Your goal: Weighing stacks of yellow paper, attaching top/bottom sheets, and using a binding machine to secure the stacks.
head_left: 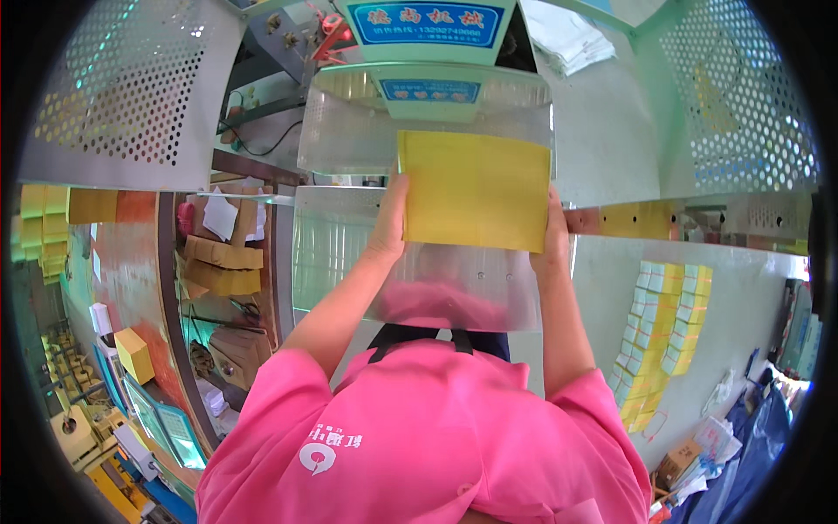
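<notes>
A rectangle of yellow paper [476,192] is held up between my two hands, its broad face toward me. Whether it is one sheet or a stack, I cannot tell. My left hand [391,218] grips its left edge, and my right hand [553,227] is closed at the right edge, near the lower corner. Most of my fingers are hidden behind the paper. Below and behind it lies a shiny metal plate [336,244], which reflects my pink shirt. Farther off, a second shiny metal panel [349,131] belongs to the machine.
Perforated metal guards flank the machine at left [122,113] and right [742,96]. A metal bar [628,220] juts out at right. Banded yellow-and-white paper bundles [650,341] stand on the floor. Cardboard pieces [223,266] fill a shelf at left; blue sheeting [751,463] lies lower right.
</notes>
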`<state>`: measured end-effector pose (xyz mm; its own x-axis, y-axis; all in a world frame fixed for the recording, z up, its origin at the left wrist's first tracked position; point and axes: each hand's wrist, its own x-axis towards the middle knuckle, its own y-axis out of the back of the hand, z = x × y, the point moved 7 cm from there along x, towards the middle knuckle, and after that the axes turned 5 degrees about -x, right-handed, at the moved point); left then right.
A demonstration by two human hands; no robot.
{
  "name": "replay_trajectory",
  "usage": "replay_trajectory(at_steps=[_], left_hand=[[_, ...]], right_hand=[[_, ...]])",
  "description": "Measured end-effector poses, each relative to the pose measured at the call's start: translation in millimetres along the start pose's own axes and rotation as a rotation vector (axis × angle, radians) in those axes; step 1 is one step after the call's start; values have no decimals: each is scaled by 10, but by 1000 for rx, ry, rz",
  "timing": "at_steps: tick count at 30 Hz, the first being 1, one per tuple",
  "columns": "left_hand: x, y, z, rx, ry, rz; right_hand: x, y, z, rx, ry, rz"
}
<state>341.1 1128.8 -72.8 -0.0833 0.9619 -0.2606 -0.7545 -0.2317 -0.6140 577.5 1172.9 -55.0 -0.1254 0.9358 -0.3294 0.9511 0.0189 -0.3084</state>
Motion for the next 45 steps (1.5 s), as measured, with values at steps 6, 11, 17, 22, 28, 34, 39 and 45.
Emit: replay_trajectory(at_steps=[6, 11, 17, 22, 28, 34, 39, 45], left_hand=[[18, -8, 35, -14, -49, -16], [3, 91, 23, 49, -43, 36], [-28, 96, 3, 102, -18, 69], [-36, 58, -61, 110, 26, 93], [-9, -34, -69, 223, -39, 141], [70, -72, -122, 183, 2, 167], [102, -160, -73, 236, -3, 125], [117, -246, -115, 210, 34, 111]], right_hand=[[95, 120, 169, 49, -88, 78], [84, 119, 117, 97, 13, 38], [174, 205, 211, 58, 109, -55], [129, 147, 128, 32, 133, -93], [142, 154, 117, 78, 71, -88], [275, 319, 362, 145, -50, 43], [267, 332, 373, 225, -37, 46], [335, 480, 531, 247, -2, 78]])
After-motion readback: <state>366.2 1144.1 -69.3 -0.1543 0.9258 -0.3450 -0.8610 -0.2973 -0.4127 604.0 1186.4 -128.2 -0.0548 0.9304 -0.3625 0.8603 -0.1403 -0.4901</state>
